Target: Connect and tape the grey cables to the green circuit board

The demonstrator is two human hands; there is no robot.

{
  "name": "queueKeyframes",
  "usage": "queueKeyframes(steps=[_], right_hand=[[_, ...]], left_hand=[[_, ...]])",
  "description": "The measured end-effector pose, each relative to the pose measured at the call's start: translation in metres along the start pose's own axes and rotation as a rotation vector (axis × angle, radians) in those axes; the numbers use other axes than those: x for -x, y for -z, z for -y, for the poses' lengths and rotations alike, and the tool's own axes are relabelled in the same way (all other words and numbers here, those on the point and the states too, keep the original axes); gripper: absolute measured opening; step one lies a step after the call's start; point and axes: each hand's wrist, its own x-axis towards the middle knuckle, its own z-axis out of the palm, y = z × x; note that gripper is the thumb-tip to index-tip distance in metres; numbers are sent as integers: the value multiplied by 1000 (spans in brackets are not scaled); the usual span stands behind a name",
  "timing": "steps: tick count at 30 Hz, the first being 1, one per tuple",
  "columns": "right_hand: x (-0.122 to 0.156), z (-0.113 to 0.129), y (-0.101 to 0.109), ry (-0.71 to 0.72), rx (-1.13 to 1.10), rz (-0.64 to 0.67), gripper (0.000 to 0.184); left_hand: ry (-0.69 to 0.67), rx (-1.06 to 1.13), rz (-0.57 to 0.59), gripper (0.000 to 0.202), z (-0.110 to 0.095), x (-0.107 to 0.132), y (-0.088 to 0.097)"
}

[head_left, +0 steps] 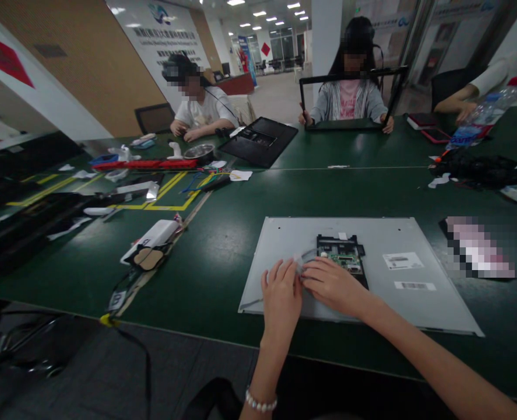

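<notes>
A large grey display panel (275, 239) lies back side up on the green table. On it sits a black bracket with a green circuit board (345, 261), partly hidden by my right hand. A thin grey cable (309, 254) runs from the board's left side to my fingertips. My left hand (283, 291), wearing a bead bracelet, rests over the panel's left part with its fingers closed on the cable's end. From the right, my right hand (328, 280) reaches across, its fingertips pinched at the same spot. A translucent bit shows between the fingertips; its kind I cannot tell.
A pixelated phone-like object (477, 248) lies right of the panel. Left are a white device with wires (153, 242) and cluttered parts. Across the table, one person holds a black frame (350, 125); another sits behind an open black casing (260, 142). A bottle (481, 119) stands far right.
</notes>
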Motion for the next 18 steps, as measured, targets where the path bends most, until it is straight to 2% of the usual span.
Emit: queueKeyframes(steps=[5,13,18], right_hand=[[2,-2,-4,-2,18,-3,9],[1,-1,0,-3,35,-34,8],[1,-2,-1,18,57,-40,10]], left_hand=[[10,-18,17,34,-2,2,-1],[25,-10,-167,33,-4,2,1],[-59,38,-171,32,-3,-1,1]])
